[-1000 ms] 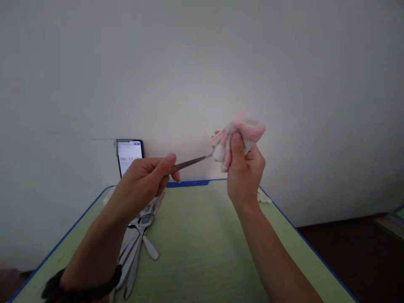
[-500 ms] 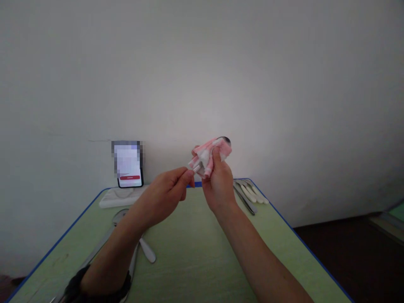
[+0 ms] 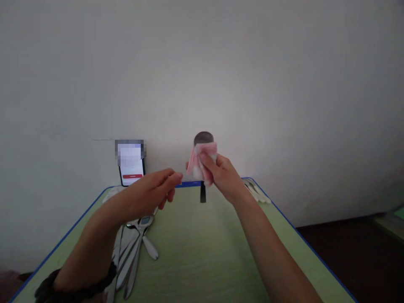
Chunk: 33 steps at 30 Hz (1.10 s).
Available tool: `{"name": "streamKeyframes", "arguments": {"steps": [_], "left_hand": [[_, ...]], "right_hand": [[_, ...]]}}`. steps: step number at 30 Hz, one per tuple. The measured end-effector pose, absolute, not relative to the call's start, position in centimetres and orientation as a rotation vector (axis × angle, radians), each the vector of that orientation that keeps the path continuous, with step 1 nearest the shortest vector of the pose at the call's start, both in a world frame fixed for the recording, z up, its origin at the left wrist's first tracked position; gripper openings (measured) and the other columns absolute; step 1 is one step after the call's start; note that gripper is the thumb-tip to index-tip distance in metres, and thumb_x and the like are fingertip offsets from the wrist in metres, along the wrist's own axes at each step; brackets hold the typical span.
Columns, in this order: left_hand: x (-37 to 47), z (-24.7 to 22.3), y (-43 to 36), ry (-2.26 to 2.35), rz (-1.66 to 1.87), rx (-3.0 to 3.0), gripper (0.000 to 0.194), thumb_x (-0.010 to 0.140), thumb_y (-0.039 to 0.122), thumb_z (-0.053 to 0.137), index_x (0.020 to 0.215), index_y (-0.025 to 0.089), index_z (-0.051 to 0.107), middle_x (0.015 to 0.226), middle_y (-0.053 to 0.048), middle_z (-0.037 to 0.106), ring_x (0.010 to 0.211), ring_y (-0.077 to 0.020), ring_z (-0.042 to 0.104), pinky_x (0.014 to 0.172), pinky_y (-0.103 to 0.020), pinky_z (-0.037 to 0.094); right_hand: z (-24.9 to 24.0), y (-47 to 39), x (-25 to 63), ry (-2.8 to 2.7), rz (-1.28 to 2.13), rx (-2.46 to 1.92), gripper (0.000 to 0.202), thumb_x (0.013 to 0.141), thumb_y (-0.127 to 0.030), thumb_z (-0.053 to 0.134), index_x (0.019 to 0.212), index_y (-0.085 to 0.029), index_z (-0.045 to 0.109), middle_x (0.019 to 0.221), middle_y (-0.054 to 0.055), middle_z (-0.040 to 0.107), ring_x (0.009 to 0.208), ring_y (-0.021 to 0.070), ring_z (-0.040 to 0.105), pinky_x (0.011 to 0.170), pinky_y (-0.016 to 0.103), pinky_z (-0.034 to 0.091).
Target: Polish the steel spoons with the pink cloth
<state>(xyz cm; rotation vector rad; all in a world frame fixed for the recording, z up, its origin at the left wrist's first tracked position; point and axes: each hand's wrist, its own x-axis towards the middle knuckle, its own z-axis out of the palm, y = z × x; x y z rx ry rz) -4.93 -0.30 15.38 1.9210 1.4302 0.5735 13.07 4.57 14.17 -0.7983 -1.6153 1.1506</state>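
Raised over the table's far edge, my right hand [image 3: 221, 174] grips a pink-and-white cloth [image 3: 202, 158] wrapped around a spoon. The spoon stands roughly upright, its dark rounded bowl [image 3: 203, 137] showing above the cloth and its handle end [image 3: 203, 192] below. My left hand [image 3: 159, 185] is apart from them, to the left, fingers curled and thumb pressed close, with nothing visible in it. Under the left forearm lie several metal spoons and other cutlery [image 3: 134, 256] in a loose pile, partly hidden by the arm.
A lit phone [image 3: 131, 168] leans on the wall at the back left, by a white object [image 3: 110, 193] mostly behind my arm. Several cream-handled utensils [image 3: 259, 194] lie at the table's far right corner. Blue edging borders the green table [image 3: 189, 252].
My left hand has let go of the spoon's handle and moved left. My right hand has shifted slightly left, and the spoon has turned from slanted to nearly upright.
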Motion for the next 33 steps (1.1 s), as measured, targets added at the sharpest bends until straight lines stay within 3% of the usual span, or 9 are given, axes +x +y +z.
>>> {"name": "streamKeyframes", "arguments": {"steps": [3, 8, 16, 21, 27, 33], "left_hand": [[-4.6, 15.2, 0.0, 1.490, 0.758, 1.932, 0.047, 0.085, 0.063, 0.024, 0.073, 0.021, 0.041, 0.058, 0.005, 0.045, 0.047, -0.0106, 0.042, 0.041, -0.021, 0.035], [-3.8, 14.9, 0.0, 1.398, 0.670, 2.061, 0.050, 0.088, 0.059, 0.019, 0.070, 0.020, 0.045, 0.058, 0.004, 0.047, 0.051, -0.0120, 0.044, 0.048, -0.023, 0.035], [-4.4, 14.6, 0.0, 1.567, 0.334, 1.970, 0.062, 0.087, 0.055, 0.023, 0.051, 0.018, 0.056, 0.043, 0.000, 0.053, 0.043, -0.0142, 0.047, 0.049, -0.024, 0.033], [-3.8, 14.6, 0.2, 1.397, 0.439, 2.083, 0.053, 0.088, 0.052, 0.025, 0.053, 0.019, 0.047, 0.051, 0.002, 0.050, 0.050, -0.0134, 0.043, 0.049, -0.023, 0.030], [-3.5, 14.9, 0.4, 1.415, 0.491, 2.203, 0.054, 0.090, 0.052, 0.017, 0.053, 0.019, 0.040, 0.056, 0.002, 0.049, 0.056, -0.0143, 0.045, 0.057, -0.024, 0.032], [-4.5, 15.6, 0.1, 1.394, 0.560, 2.300, 0.045, 0.088, 0.049, 0.027, 0.059, 0.019, 0.043, 0.057, 0.004, 0.044, 0.055, -0.0124, 0.041, 0.053, -0.023, 0.029]], "right_hand": [[14.9, 3.9, 14.5, -2.046, 1.057, -0.880, 0.037, 0.083, -0.049, 0.047, 0.073, -0.014, 0.056, 0.051, -0.004, 0.048, 0.047, 0.0091, 0.042, 0.049, 0.022, 0.032], [15.9, 2.7, 14.9, -2.554, 0.735, -0.987, 0.028, 0.087, -0.036, 0.045, 0.083, -0.014, 0.061, 0.062, -0.001, 0.057, 0.053, 0.0086, 0.045, 0.053, 0.021, 0.031], [16.1, 0.7, 13.5, -2.709, 0.273, -1.205, 0.028, 0.088, -0.034, 0.043, 0.097, -0.020, 0.066, 0.085, 0.010, 0.069, 0.073, 0.0198, 0.061, 0.063, 0.028, 0.036], [16.1, 0.0, 12.7, -2.740, 0.179, -1.214, 0.034, 0.090, -0.036, 0.038, 0.096, -0.016, 0.065, 0.088, 0.014, 0.069, 0.076, 0.0233, 0.062, 0.064, 0.030, 0.038], [16.3, 1.2, 13.5, -2.731, 0.459, -1.096, 0.032, 0.089, -0.037, 0.041, 0.087, -0.015, 0.063, 0.074, 0.007, 0.064, 0.061, 0.0145, 0.053, 0.058, 0.025, 0.034], [16.5, 2.6, 15.6, -2.800, 0.917, -0.880, 0.030, 0.089, -0.036, 0.040, 0.081, -0.013, 0.057, 0.059, -0.003, 0.049, 0.052, 0.0080, 0.041, 0.050, 0.020, 0.031]]}}
